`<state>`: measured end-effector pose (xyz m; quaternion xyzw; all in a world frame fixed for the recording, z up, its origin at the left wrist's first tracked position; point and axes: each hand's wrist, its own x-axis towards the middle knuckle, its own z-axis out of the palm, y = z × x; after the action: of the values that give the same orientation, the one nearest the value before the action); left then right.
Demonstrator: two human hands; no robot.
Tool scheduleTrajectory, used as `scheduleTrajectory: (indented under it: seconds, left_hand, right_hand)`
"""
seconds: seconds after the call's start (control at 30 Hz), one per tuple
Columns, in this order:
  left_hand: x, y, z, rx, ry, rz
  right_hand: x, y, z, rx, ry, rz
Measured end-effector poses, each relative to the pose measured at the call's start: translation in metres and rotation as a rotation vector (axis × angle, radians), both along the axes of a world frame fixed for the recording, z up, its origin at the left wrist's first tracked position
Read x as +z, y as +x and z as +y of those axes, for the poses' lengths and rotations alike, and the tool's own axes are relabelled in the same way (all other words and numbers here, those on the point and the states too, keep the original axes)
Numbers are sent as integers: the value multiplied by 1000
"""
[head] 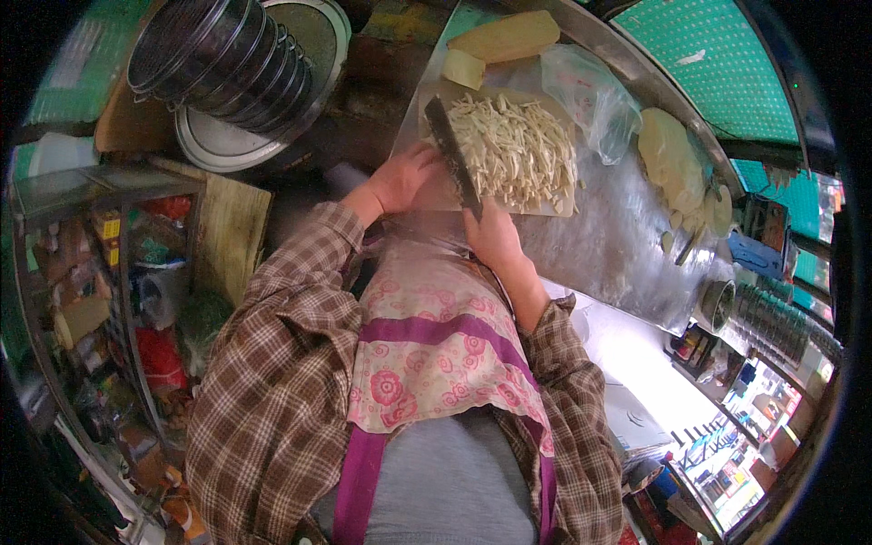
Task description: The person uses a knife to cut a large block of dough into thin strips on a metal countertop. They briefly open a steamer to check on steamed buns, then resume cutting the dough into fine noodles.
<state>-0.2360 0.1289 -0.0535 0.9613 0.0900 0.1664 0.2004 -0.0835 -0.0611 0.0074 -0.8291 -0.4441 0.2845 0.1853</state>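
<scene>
My right hand is closed around the handle of a cleaver, whose dark blade points away from me. Just left of the blade, over the cutting board's near left side, is my left hand; its fingertips are blurred, and I cannot make out whether they hold anything. A broad pile of pale cut vegetable strips lies right of the blade on a white cutting board. Beyond the pile are a long pale yellow vegetable piece and a shorter cut block.
A clear plastic bag lies on the metal counter at the pile's right. Farther right is a yellowish bag. Stacked wire baskets stand on a round metal lid at upper left. A cluttered shelf stands left.
</scene>
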Motion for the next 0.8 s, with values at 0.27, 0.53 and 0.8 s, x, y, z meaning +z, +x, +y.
scheduleTrajectory:
  seconds: [0.27,0.53,0.8]
  left_hand:
    - [-6,1,-1,-63,73,-66]
    - [-14,-1,-3,28,121,-12]
    - [-13,-1,1,-24,95,-107]
  right_hand:
    - [45,3,11,54,-68,28]
    - [25,-1,6,29,-97,21]
    - [21,-6,6,26,-86,8]
